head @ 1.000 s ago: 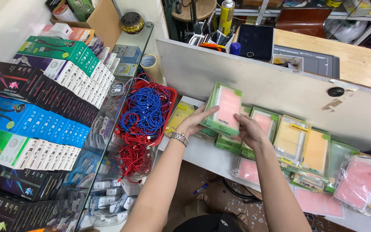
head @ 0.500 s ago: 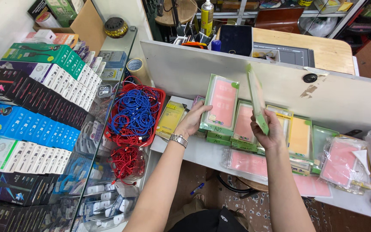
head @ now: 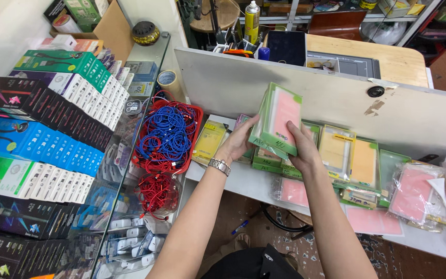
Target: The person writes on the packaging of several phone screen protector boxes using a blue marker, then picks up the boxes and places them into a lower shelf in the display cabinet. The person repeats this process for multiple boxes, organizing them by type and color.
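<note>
Raised since before, both hands (head: 272, 142) grip flat, glossy green-edged packets (head: 281, 120).

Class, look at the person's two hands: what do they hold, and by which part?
Both hands hold a stack of green-edged pink packets: the left hand at its lower left edge, the right hand at its lower right corner.

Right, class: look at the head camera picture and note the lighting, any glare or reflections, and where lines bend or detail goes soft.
Head view: bright, even indoor light with soft shadows; the glass counter top reflects and blurs the goods under it; the white partition bows slightly, a wide-lens effect; the green-edged pink packet between the left hand and right hand is sharp; clear bags show mild sheen.
</note>
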